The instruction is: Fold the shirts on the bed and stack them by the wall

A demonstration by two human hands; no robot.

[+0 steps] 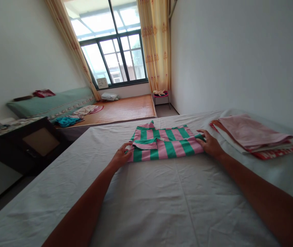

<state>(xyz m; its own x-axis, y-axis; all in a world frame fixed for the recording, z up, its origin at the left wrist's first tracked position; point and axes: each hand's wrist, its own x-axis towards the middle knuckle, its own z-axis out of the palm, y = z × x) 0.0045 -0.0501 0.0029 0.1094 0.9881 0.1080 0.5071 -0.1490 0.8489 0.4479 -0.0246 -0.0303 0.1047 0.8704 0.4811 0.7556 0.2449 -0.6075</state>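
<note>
A pink-and-green striped shirt point(171, 149), partly folded into a wide, low bundle, lies on the white bed sheet point(146, 199). One flap is turned over at its left part, and small pieces stick up along the far edge. My left hand point(122, 154) grips the shirt's left end, its fingers curled at the edge. At the opposite end my right hand point(210, 143) holds the right edge between thumb and fingers. Parts of the fingertips on both sides are hidden by the cloth.
To the right lies a stack of folded clothes point(254, 132), pink on top with red and white below. A dark cabinet point(18, 151) stands left of the bed. Beyond are a second bed with a brown mat point(128, 108), a small stool point(161, 97) and a window.
</note>
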